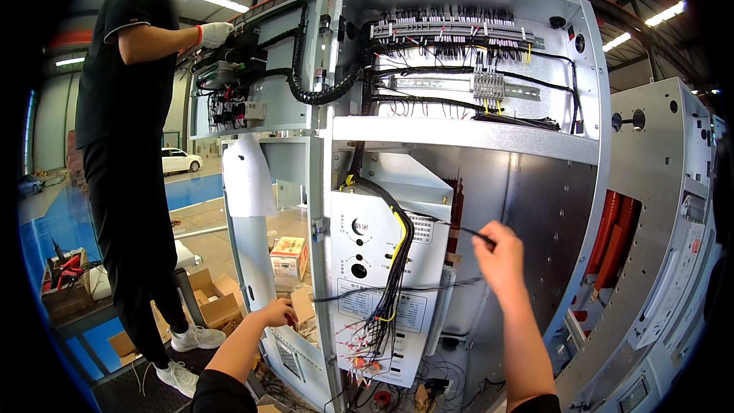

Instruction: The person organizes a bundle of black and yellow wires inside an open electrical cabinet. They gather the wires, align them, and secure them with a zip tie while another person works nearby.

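Observation:
A thick black wire harness (pixel 405 237) hangs down the front of a light-grey panel unit (pixel 352 260) inside a metal cabinet, with a yellow-green wire along it. Its lower end fans into many thin wires with red and white ends (pixel 363 348). My right hand (pixel 501 260), to the right of the harness, is closed on a thin black strand (pixel 462 228) that reaches back toward it. Another dark strand (pixel 413 288) crosses the harness lower down. My left hand (pixel 277 313) is at the cabinet's left edge, fingers curled; what they hold, if anything, is hidden.
Above is a compartment with wired terminal rows (pixel 451 30). The open upper door (pixel 279 95) carries more wiring; a person (pixel 126 107) in white gloves works there, standing on a platform. A white cloth (pixel 248 180) hangs below. Cardboard boxes (pixel 214 291) lie left; another cabinet (pixel 650 168) stands right.

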Available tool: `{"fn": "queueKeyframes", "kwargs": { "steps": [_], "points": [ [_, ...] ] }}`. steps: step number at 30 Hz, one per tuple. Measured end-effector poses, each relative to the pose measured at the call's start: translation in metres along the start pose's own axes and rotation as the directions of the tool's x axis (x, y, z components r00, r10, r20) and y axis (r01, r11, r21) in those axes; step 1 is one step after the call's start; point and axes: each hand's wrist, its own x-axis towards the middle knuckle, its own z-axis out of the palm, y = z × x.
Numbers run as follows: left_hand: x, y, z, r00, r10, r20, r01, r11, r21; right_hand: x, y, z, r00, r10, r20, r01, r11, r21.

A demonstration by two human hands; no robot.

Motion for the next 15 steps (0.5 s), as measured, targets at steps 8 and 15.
{"fn": "queueKeyframes", "kwargs": {
  "steps": [8,15],
  "points": [
    [-0.006,0.230,-0.127,0.763,0.062,-0.643,-0.303,0.913,-0.272,-0.010,-0.072,-0.099,0.998,0.013,-0.057,-0.006,0.994,0.106],
    [-0.023,0.393,-0.192,0.505,0.702,-0.503,-0.423,0.709,0.565,-0.086,-0.108,-0.091,0.411,-0.303,0.860,-0.284,0.854,0.437]
  ]
}}
